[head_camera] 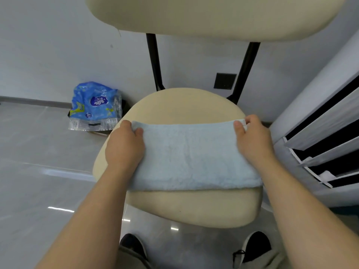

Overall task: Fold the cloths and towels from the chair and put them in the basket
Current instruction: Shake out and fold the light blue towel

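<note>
I see the soft light-blue towel (190,158) lying across the seat of the cream padded chair (184,105). My left hand (125,144) pinches its far left corner. My right hand (252,138) pinches the far right corner, fingers (238,126) curled on the cloth.

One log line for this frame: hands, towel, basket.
left hand: pinches towel far-left corner | right hand: pinches far-right corner | towel: on chair seat | basket: not in view
</note>
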Tool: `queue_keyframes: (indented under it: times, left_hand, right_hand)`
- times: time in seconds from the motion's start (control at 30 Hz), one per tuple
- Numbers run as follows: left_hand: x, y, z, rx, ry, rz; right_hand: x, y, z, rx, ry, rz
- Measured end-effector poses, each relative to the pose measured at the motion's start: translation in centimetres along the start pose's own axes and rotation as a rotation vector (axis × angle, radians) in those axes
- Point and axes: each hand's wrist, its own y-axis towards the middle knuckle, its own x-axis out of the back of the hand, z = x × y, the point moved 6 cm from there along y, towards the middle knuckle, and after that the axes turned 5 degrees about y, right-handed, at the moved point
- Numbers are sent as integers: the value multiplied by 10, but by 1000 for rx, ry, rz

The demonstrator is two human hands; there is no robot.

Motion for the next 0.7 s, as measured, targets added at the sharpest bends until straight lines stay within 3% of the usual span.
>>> queue_keyframes:
  times: [0.13,0.23,0.27,0.33,0.43,0.7]
  left_hand:
    - [13,-9,-10,1,125,-123]
    - [14,-24,-37,-184,218,-219]
    - [8,-32,-49,-275,192,-183]
    - [-14,-52,-71,-418,134,-17]
    - [-46,-69,-74,-445,183,210]
    - [-41,-59,-47,-408,279,278]
  right_hand:
    - [7,-7,13,-22,-73,-77]
    - [8,-28,47,128,-418,-209]
    - [-1,-38,59,210,-443,-182]
    - [-32,-56,70,315,-398,43]
    - [-73,-71,58,331,-477,319]
    - [-53,-59,26,205,-552,316]
